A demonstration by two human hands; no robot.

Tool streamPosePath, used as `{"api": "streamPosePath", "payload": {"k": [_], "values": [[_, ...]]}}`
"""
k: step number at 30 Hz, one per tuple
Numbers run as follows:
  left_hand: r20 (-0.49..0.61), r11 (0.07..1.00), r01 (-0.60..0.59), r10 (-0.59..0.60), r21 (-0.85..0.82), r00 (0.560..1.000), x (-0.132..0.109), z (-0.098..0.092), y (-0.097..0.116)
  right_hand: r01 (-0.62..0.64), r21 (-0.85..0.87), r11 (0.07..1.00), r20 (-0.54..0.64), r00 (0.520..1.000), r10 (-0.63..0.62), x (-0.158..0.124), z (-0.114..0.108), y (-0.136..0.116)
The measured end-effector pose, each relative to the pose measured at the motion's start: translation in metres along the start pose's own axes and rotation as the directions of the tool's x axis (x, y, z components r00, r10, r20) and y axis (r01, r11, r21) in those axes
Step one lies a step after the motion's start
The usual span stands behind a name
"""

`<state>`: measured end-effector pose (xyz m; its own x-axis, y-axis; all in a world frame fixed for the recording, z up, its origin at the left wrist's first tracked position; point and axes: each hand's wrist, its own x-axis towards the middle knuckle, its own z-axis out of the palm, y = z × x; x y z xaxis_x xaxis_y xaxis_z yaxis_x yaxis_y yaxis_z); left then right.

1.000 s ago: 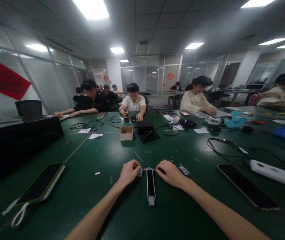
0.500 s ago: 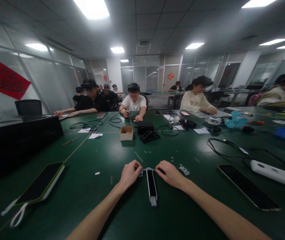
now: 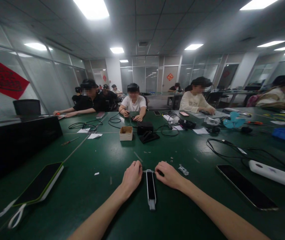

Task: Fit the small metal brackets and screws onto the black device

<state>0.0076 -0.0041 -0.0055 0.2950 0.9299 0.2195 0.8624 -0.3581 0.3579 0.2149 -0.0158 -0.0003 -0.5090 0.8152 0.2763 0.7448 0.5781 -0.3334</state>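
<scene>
A narrow white-framed piece with a black face and a grey end lies lengthwise on the green table in front of me. At its far end, a thin rod sticks out to both sides. My left hand is closed beside the left end, its fingers hiding the small grey metal bracket that showed there earlier. Thumb and forefinger of my right hand pinch the rod's right end. A similar loose metal bracket rests just right of that hand, with several tiny rings beyond it.
On the right lie a dark phone, a white power strip and black cables. A green-edged tablet is at left. Farther off stand a small box, a black stand and a blue fan. Co-workers sit opposite.
My left hand has turned so that its fingers now cover the grey bracket. The white-framed piece has shifted slightly toward me. My right hand keeps its pinch.
</scene>
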Motion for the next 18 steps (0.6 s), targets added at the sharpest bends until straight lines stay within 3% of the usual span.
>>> {"api": "streamPosePath", "payload": {"k": [4, 9, 18], "values": [[-0.019, 0.998, -0.011, 0.010, -0.058, 1.000, 0.000, 0.002, -0.001, 0.002, 0.006, 1.000, 0.018, 1.000, -0.002, 0.000, 0.001, 0.001], [-0.067, 0.972, -0.134, 0.124, -0.192, 0.990, 0.002, 0.000, -0.006, 0.004, 0.014, 1.000, 0.023, 1.000, -0.004, 0.000, 0.001, 0.003], [-0.029, 0.919, -0.224, 0.227, -0.325, 0.974, 0.002, -0.009, -0.010, -0.005, 0.004, 1.000, 0.028, 1.000, 0.005, -0.001, -0.003, 0.002]]}}
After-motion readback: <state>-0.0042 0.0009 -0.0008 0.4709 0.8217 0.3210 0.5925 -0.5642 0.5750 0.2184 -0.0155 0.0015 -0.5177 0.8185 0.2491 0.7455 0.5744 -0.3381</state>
